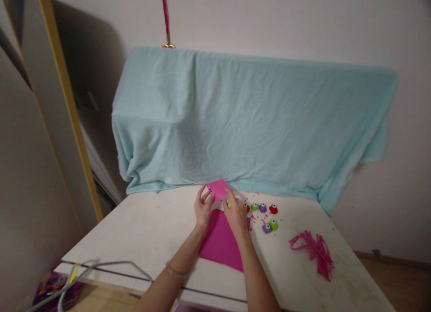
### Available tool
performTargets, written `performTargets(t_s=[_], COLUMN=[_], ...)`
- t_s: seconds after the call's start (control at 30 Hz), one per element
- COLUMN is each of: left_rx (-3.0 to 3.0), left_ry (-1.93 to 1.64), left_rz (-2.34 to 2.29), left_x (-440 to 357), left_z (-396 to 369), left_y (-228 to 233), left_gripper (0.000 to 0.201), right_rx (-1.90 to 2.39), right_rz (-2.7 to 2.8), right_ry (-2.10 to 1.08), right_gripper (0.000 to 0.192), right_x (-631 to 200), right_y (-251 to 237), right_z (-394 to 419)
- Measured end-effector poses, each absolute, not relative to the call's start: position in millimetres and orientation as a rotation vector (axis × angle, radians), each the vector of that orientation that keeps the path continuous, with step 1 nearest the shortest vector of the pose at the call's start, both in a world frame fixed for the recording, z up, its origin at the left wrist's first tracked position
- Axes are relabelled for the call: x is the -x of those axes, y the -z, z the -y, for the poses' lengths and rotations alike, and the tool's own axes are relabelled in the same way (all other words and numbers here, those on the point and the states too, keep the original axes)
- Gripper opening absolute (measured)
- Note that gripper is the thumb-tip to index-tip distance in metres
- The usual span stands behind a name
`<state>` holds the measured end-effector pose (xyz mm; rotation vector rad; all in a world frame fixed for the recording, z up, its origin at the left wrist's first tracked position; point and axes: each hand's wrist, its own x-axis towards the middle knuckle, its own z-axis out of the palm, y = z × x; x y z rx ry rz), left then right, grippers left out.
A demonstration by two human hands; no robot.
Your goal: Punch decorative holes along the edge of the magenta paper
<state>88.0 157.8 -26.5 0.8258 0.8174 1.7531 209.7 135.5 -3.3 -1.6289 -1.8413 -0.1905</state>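
Both hands, left (pixel 203 208) and right (pixel 235 212), pinching a pink paper sheet (pixel 219 188) near the tabletop's (pixel 151 226) far edge (light, floppy; probably best held by its edges).

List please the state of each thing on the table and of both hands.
left hand: grips the small pink piece's left edge.
right hand: shut on a green punch, pressed at the piece.
small pink piece: lifted, tilted.
pink sheet: lies flat on the table.
paper punches: stand loose, untouched.
pink strips: lie in a tangled pile.
blue towel: draped, hanging.
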Motion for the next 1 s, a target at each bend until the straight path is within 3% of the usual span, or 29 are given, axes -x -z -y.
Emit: performTargets(t_s=[0.17, 0.4, 0.57, 0.7, 1.0], left_rx=[-0.969, -1.023, -0.918, -0.845, -1.147], left_ry=[-1.747, -1.730, -1.774, -1.613, -1.446], left_rz=[-0.867, -0.762, -0.912, -0.809, -0.856], left_x=[-91.1, -100.7, -95.5, -95.5, -106.8], left_z=[-155.7, -147.4, -156.2, -161.3, -156.9], left_y=[23.0, 15.6, 27.2, 34.5, 32.6], left_gripper=[0.065, 0.052, 0.042, 0.039, 0.037], right_rx=[1.577, 1.538, 1.217, 0.954, 0.877], right_rz=[2.027, 1.777, 1.236, 0.888, 0.876], right_ry=[0.119, -0.087, -0.677, -1.084, -1.170], right_gripper=[0.050, 0.030, 0.041, 0.037, 0.037], right_x=[-204.6, -208.6, -213.2, -217.7, -215.4], right_y=[1.0, -0.4, 2.5, 6.8, 16.8], right_z=[-130.4, -131.8, -143.8, -153.4, -155.5])
